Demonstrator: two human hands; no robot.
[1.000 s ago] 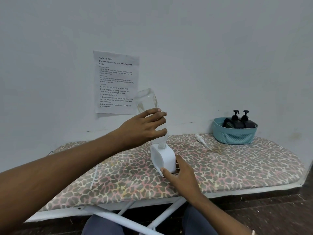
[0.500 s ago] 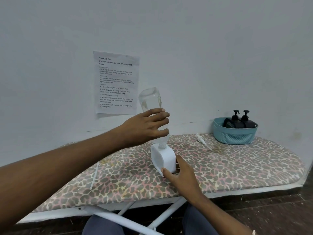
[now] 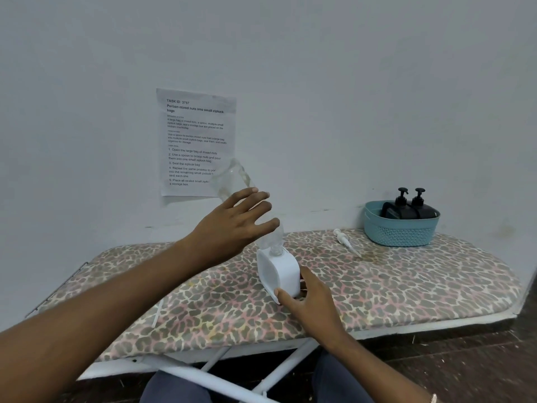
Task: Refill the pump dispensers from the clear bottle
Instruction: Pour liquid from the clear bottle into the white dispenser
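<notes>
Clear bottle upended over the white dispenser, mouth to neck

The clear bottle [image 3: 232,181] slants, its long axis running from its mouth, set at the open neck on top of the white dispenser [image 3: 280,271], up and leftward to its base. The left hand [image 3: 232,225] holds it mid-body just above the dispenser, fingers across the front, thumb hidden. The right hand [image 3: 309,301] grips the dispenser low on its right side, thumb at the front corner, steadying it on the ironing board [image 3: 406,283]. The next move, I judge, turns on the mouth staying over that neck as the bottle tips steeper – little liquid shows inside. A loose white pump head [image 3: 345,242] lies right of the dispenser, apart
</notes>
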